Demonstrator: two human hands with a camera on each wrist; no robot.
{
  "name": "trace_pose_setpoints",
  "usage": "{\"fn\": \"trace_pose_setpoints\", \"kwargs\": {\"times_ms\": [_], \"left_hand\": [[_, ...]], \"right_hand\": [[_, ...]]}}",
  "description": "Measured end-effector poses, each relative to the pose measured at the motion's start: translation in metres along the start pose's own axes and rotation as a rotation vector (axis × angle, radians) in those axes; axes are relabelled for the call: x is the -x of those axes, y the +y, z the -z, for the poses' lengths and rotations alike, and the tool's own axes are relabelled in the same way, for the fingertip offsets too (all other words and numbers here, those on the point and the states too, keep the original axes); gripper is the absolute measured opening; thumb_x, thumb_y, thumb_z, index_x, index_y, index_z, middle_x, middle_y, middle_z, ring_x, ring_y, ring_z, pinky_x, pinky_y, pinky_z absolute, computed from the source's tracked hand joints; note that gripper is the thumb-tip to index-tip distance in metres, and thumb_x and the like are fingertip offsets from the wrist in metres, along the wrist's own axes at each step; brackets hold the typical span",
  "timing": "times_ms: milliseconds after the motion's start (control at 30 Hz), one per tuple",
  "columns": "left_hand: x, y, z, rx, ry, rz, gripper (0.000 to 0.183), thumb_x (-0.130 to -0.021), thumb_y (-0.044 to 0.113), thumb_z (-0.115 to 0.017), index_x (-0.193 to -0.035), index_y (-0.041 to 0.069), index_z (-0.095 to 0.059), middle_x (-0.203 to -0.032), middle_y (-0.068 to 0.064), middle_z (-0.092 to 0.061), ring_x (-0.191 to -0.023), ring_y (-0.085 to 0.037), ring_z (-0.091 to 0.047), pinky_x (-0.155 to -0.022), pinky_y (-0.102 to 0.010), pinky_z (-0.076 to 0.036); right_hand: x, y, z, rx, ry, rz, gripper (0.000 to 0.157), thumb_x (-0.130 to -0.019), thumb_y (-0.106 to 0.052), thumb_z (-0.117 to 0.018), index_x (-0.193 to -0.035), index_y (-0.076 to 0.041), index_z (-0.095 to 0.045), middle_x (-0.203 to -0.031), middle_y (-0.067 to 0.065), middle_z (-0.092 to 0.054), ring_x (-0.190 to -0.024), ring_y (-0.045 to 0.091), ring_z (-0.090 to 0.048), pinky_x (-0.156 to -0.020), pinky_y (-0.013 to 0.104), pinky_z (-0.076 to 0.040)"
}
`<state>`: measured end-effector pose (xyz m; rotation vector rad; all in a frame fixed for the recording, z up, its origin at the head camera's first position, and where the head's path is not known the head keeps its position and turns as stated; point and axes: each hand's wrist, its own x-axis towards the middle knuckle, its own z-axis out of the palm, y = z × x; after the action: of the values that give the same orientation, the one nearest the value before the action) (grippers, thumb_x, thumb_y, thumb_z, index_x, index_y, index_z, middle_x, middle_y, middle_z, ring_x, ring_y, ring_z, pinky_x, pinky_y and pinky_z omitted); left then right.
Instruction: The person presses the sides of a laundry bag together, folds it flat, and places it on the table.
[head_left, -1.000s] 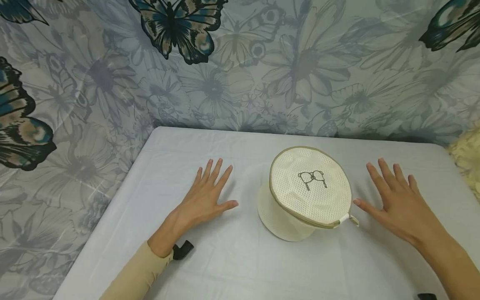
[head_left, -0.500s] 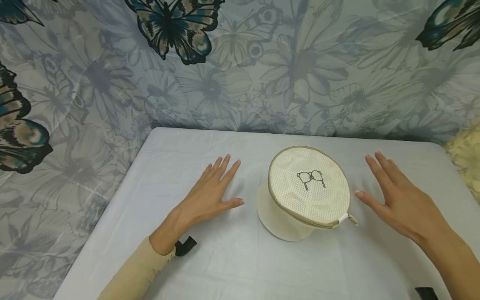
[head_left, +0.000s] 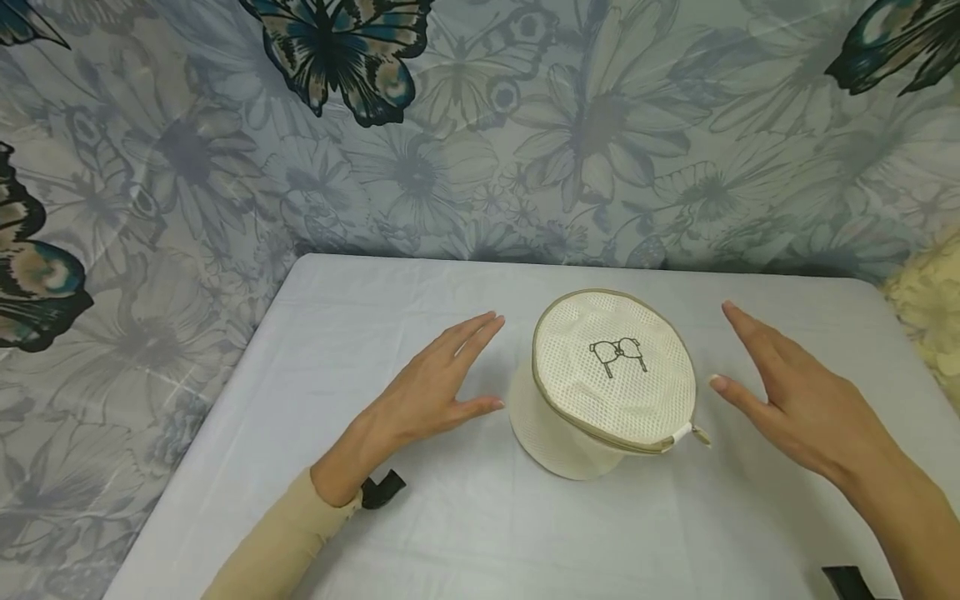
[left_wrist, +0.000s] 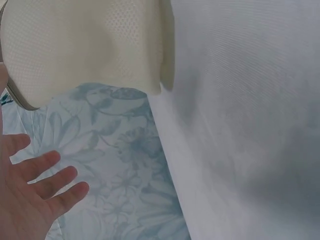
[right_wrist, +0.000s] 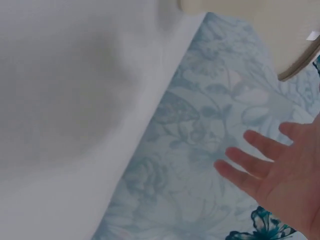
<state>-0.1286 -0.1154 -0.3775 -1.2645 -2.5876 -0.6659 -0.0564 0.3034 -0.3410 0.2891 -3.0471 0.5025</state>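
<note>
A cream mesh laundry bag (head_left: 615, 400) with a round zipped top stands upright on the white-covered table. Its top bears a dark line drawing, and a zipper pull (head_left: 701, 435) hangs at its right front. To the left of the bag I hold my left hand (head_left: 431, 387), fingers straight and thumb pointing at it, a small gap between. My right hand (head_left: 802, 404) is on the other side, fingers extended, also apart from the bag. Both palms face inward. In the left wrist view the bag's mesh side (left_wrist: 80, 50) fills the upper left, above my spread fingers.
The white cloth (head_left: 420, 533) covers the table, whose back edge meets a fabric backdrop (head_left: 465, 183) printed with flowers and butterflies. Yellowish ruffled material (head_left: 930, 308) lies beyond the table's right edge. Black straps (head_left: 382, 490) show by my wrists.
My left hand has moved right, closer to the bag, and both hands have turned from palms down to palms facing inward. The bag stays in place; the view shifts slightly.
</note>
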Motion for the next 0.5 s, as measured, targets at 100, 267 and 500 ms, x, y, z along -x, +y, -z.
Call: {"fn": "trace_pose_setpoints", "kwargs": {"times_ms": [100, 267, 500], "left_hand": [[-0.003, 0.002, 0.001, 0.020, 0.011, -0.012, 0.097, -0.090, 0.050, -0.070, -0.161, 0.016, -0.013, -0.162, -0.005, -0.024, -0.145, -0.022, -0.030, -0.115, -0.039, -0.032], [-0.006, 0.007, 0.003, 0.071, 0.030, -0.036, 0.098, -0.089, 0.045, -0.073, -0.161, 0.015, -0.014, -0.161, -0.004, -0.026, -0.145, -0.020, -0.031, -0.116, -0.035, -0.031], [-0.013, 0.010, 0.002, 0.111, 0.047, -0.068, 0.087, -0.095, 0.058, -0.057, -0.160, 0.015, -0.019, -0.158, -0.003, -0.033, -0.142, -0.019, -0.036, -0.116, -0.034, -0.031]], "right_hand": [[-0.001, -0.002, 0.000, -0.018, 0.000, 0.016, 0.083, -0.100, -0.040, -0.058, -0.161, -0.029, -0.004, -0.156, 0.022, -0.033, -0.129, 0.054, -0.040, -0.080, 0.075, -0.036], [-0.002, -0.007, -0.001, -0.115, 0.003, 0.080, 0.083, -0.100, -0.031, -0.061, -0.161, -0.028, -0.006, -0.154, 0.013, -0.041, -0.110, 0.045, -0.056, -0.079, 0.063, -0.041], [-0.002, -0.011, -0.005, -0.299, 0.007, 0.131, 0.074, -0.102, -0.014, -0.056, -0.160, -0.033, -0.015, -0.146, 0.003, -0.051, -0.122, 0.007, -0.051, -0.088, 0.016, -0.035]]}}
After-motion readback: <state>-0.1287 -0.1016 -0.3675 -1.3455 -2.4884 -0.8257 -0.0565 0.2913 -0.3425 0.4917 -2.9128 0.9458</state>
